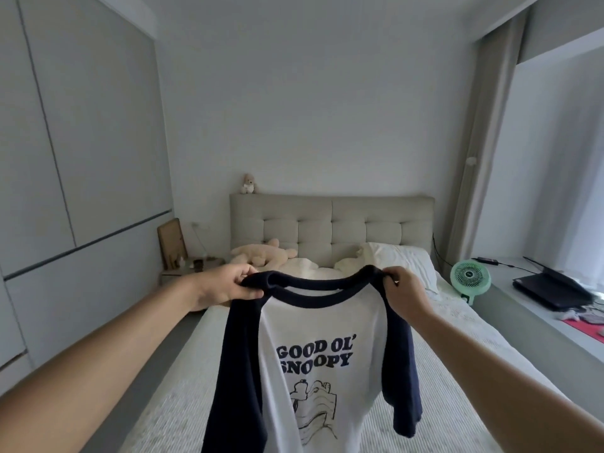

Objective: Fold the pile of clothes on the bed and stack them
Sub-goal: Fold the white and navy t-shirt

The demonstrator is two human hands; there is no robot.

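A wardrobe [81, 142] fills the left of the frame, with a strip of bare floor [183, 335] seen between it and the bed [457, 354]. At centre, a white shirt [323, 322] with dark sleeves is held up above the bed. Its left shoulder is pinched by the left hand [225, 286], its right shoulder by the right hand [405, 292]. The collar edge is stretched between them. A green fan [469, 278] and a laptop [549, 286] are seen at the right edge.
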